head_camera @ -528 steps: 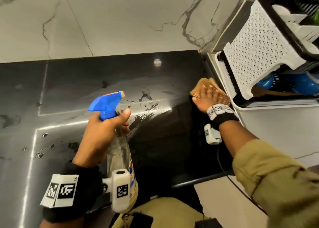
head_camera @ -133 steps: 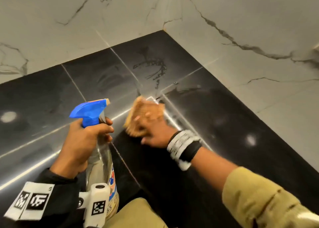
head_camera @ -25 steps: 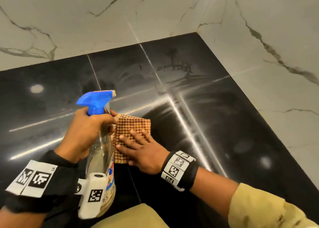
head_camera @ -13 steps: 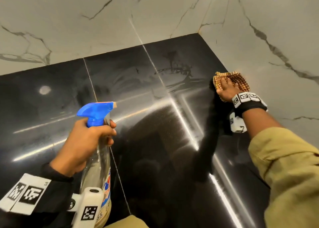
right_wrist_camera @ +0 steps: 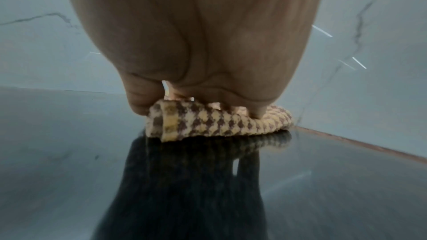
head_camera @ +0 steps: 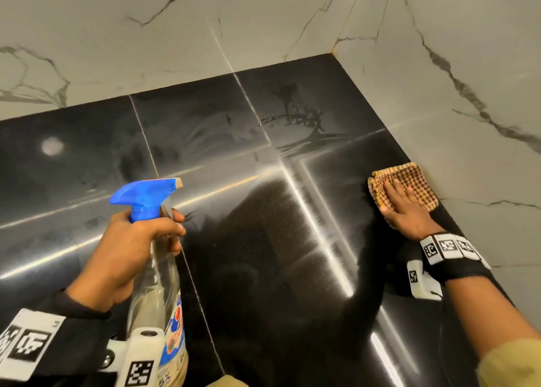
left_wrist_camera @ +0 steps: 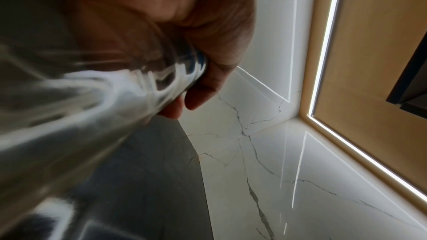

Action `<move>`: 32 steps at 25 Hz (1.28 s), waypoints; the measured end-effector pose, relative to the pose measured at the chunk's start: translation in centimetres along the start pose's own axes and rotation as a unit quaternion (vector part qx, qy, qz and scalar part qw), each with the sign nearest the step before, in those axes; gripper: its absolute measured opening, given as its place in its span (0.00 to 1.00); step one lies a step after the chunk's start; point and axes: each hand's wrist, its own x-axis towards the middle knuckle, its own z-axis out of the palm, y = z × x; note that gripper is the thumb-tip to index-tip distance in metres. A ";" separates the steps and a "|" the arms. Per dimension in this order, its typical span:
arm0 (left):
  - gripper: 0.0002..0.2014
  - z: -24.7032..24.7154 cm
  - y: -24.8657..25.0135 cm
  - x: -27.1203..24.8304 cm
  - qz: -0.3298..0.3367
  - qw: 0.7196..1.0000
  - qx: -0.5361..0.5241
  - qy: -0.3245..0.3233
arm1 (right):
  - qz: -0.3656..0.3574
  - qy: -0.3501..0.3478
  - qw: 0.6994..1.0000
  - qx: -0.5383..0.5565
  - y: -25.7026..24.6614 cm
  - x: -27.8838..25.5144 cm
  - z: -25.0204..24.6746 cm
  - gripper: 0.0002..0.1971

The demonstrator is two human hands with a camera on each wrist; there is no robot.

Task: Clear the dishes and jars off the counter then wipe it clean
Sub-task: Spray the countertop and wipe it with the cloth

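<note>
My right hand [head_camera: 405, 208] lies flat, fingers straight, pressing a folded brown-and-yellow checked cloth [head_camera: 412, 178] onto the black counter [head_camera: 263, 240], hard against the right marble wall. The right wrist view shows the palm [right_wrist_camera: 196, 43] bearing down on the cloth [right_wrist_camera: 219, 121]. My left hand [head_camera: 128, 249] grips the neck of a clear spray bottle [head_camera: 164, 287] with a blue trigger head [head_camera: 143, 196], held upright above the counter's front left. In the left wrist view the bottle [left_wrist_camera: 80, 107] fills the left, with fingers curled round it.
White marble walls [head_camera: 468, 64] close the counter at the back and right, meeting in a corner [head_camera: 333, 54]. Wet streaks [head_camera: 292, 120] mark the back tile. A lit wooden cabinet underside [left_wrist_camera: 369, 61] hangs above.
One second ago the cloth was beside the bottle at centre; my right hand swept it right to the wall and has now drawn it slightly nearer. The left hand keeps holding the bottle.
</note>
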 end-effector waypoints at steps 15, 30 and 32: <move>0.13 -1.2 -0.5 1.3 -0.042 0.997 -0.020 0.060 | -0.010 0.037 0.999 -0.003 -18.6 21.4 -10.9 0.34; 0.07 -2.4 -0.2 0.8 -0.037 0.996 -0.036 0.071 | -0.372 0.018 0.913 -0.168 -47.4 8.7 3.7 0.31; 0.10 -2.4 -0.1 0.5 -0.030 0.996 -0.029 0.080 | -0.445 -0.013 0.873 -0.200 -50.5 5.1 6.9 0.30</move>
